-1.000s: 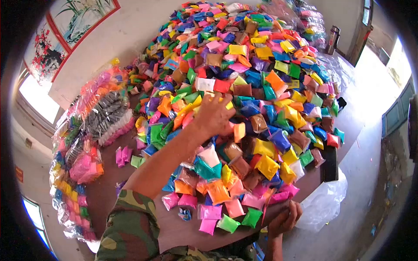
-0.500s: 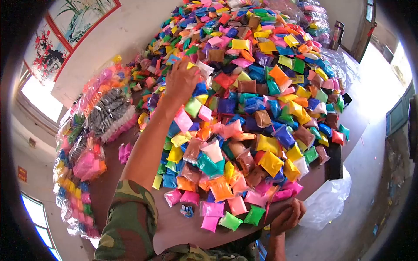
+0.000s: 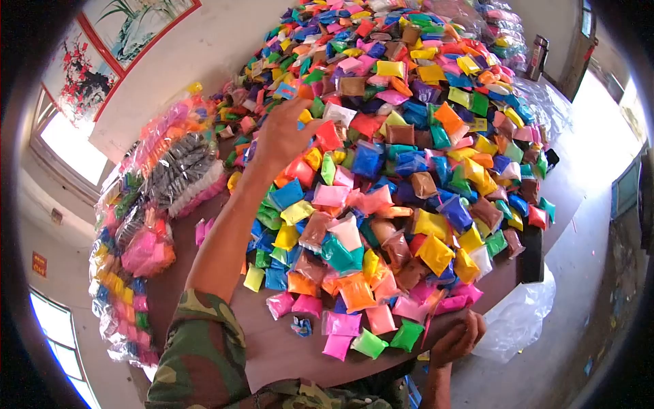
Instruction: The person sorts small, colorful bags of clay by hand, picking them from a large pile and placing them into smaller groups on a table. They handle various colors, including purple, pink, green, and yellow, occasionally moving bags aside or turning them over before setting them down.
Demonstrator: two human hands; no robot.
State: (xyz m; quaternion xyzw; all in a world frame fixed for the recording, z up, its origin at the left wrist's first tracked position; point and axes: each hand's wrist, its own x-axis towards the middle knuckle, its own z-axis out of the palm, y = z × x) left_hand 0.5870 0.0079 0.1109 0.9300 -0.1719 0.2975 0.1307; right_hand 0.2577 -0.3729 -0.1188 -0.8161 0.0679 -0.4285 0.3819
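My left hand [image 3: 285,133] reaches over the left side of a big heap of small, soft-looking packets in clear wrap. Its thumb and forefinger are apart, with a small yellow packet [image 3: 305,117] showing in the gap. Just right of the fingers lies a red packet [image 3: 328,135], and a white packet [image 3: 339,114] is close by. At the table's near edge, my right hand [image 3: 460,339] is curled, and whatever its fingers may hold is hidden. A thin red strip [image 3: 428,320] and a green packet [image 3: 407,335] lie left of it.
Clear bags of sorted packets [image 3: 146,252] line the table's left side. A clear plastic bag [image 3: 521,317] hangs at the right edge by a dark box-like object [image 3: 531,255]. A dark flask [image 3: 537,58] stands at the back right.
My left hand's fingers have parted. Packets below it have shifted: a light green and a pink one left their spots, and red and blue ones show there. The view has moved slightly.
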